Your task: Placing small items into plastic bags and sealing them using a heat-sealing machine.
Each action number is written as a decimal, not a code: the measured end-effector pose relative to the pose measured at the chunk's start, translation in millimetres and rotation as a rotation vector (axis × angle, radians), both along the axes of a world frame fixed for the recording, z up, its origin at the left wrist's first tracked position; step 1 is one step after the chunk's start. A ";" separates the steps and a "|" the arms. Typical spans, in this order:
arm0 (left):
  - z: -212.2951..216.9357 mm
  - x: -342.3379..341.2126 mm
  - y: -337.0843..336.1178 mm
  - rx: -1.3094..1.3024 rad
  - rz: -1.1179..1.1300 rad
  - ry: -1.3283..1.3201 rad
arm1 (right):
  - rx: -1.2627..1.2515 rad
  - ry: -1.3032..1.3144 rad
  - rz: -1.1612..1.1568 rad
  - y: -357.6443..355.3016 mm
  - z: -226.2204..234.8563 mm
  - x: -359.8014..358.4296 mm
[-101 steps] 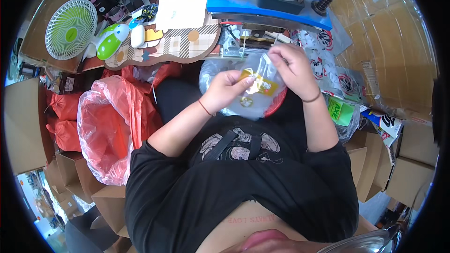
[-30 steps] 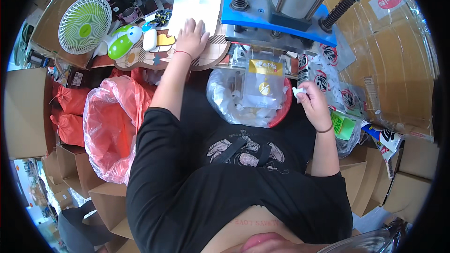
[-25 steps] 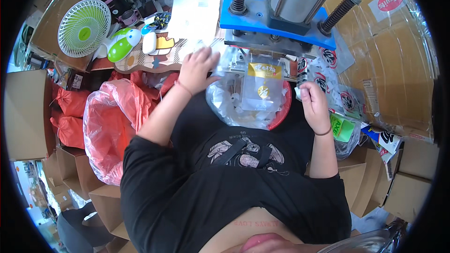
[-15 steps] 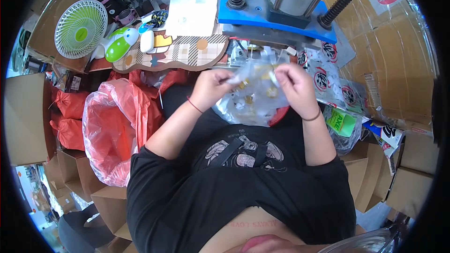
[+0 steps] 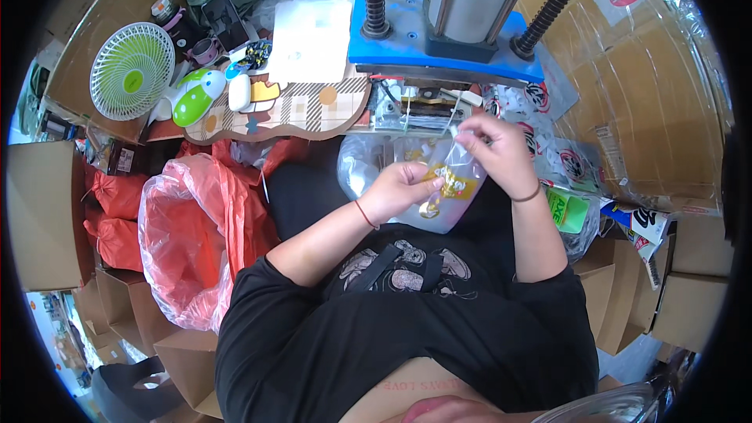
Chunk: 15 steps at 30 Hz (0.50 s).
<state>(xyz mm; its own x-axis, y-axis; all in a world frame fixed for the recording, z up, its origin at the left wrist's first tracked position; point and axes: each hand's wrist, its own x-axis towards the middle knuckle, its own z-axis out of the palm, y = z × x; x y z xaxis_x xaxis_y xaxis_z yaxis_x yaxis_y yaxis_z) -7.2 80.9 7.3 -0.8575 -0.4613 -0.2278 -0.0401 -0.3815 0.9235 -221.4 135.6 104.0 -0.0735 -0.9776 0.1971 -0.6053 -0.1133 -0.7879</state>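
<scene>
In front of my chest hangs a clear plastic pouch [image 5: 452, 202] with gold printing, its lower end just above my lap. My left hand [image 5: 398, 190] is closed on the pouch's left side, thumb lying over the print. At the top edge, the fingertips of my right hand [image 5: 501, 155] pinch a small white piece [image 5: 453, 131]; whether it is joined to the pouch I cannot tell. Behind and left of the pouch lies more crumpled clear plastic [image 5: 359, 164]. Just beyond my hands stands the press's metal fixture [image 5: 427, 106].
A press with a blue plate [image 5: 411, 35] and springs stands ahead. To its left are a white flat panel [image 5: 312, 41], a green-white fan [image 5: 132, 71] and a patterned mat [image 5: 313, 113]. A red-lined bag [image 5: 184, 243] gapes at my left. Cardboard [image 5: 650, 102] walls the right side.
My left hand has moved right and down, onto the pouch's side. The pouch, blurred and held higher before, now hangs lower with its gold print showing. The view has shifted slightly.
</scene>
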 end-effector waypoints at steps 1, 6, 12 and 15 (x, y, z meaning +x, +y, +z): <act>0.4 -1.4 0.6 0.008 -0.010 0.006 | 0.065 0.043 0.033 -0.5 1.3 -1.2; 9.8 -4.5 4.7 0.130 -0.077 0.000 | 0.088 0.323 0.233 -4.6 5.1 -24.8; 25.6 -8.7 -12.6 0.324 -0.024 0.002 | -0.092 0.681 -0.101 -2.6 -46.1 -87.2; 15.3 -17.2 -45.0 0.340 0.027 0.018 | -0.085 0.829 -0.195 -1.5 -62.7 -102.5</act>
<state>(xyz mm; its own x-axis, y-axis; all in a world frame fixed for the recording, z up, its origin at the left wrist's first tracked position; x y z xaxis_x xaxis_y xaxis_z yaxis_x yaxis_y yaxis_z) -24.4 35.9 22.6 -0.8515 -0.3839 -0.3572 -0.0105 -0.6685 0.7437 -324.0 134.1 41.3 -0.0390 -0.9419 0.3335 -0.9971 0.0146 -0.0752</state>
